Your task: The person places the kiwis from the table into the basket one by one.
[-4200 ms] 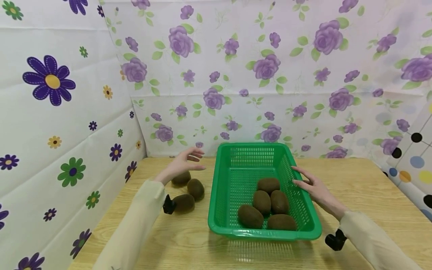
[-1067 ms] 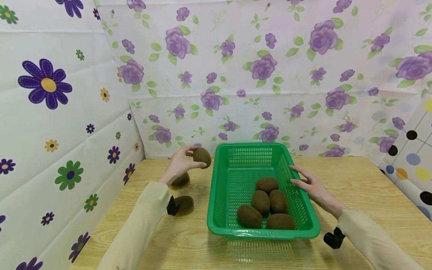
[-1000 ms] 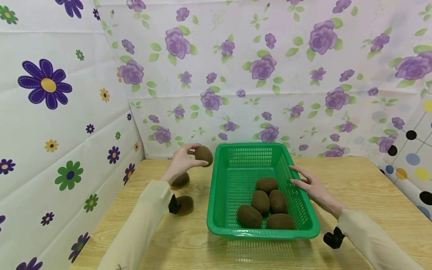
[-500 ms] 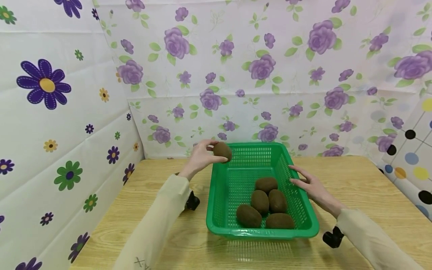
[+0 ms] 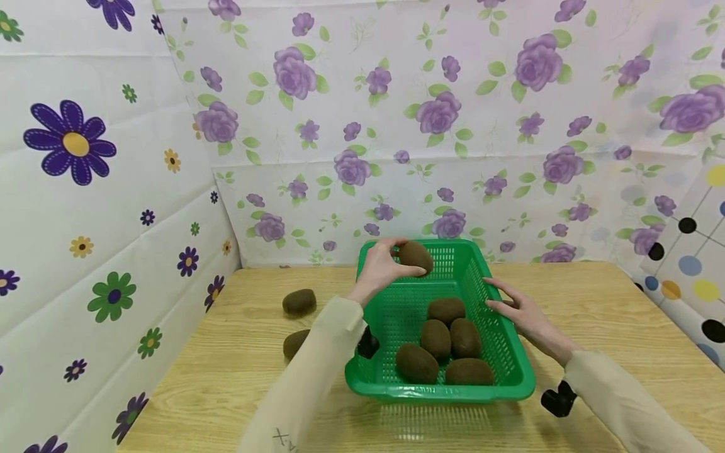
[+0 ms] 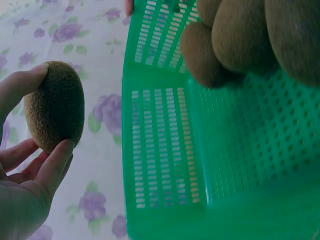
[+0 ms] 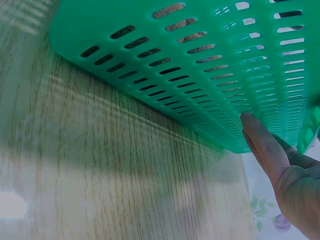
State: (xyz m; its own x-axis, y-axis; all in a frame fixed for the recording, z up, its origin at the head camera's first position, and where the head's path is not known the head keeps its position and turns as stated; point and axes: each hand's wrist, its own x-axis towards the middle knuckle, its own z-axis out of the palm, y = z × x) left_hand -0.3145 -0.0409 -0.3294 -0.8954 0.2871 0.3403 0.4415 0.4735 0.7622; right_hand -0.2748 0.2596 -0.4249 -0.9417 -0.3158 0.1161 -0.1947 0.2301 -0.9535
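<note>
My left hand point(image 5: 381, 269) pinches a brown kiwi point(image 5: 416, 257) between thumb and fingers, holding it above the far left part of the green basket point(image 5: 447, 393). The left wrist view shows the same kiwi point(image 6: 55, 106) in my fingertips beside the basket wall point(image 6: 160, 150). Several kiwis point(image 5: 442, 346) lie in the basket's near half. My right hand point(image 5: 518, 311) rests with straight fingers against the basket's right outer wall; in the right wrist view its fingers point(image 7: 265, 145) touch the slotted side point(image 7: 200, 65).
Two kiwis lie on the wooden table point(image 5: 595, 302) left of the basket, one further back point(image 5: 299, 302) and one point(image 5: 294, 343) partly behind my left sleeve. Flowered sheets close in the left and back sides; a dotted sheet stands at the right.
My left hand picked a kiwi up from the group on the table and carried it to the right, over the basket's rim. The right hand stayed on the basket's side.
</note>
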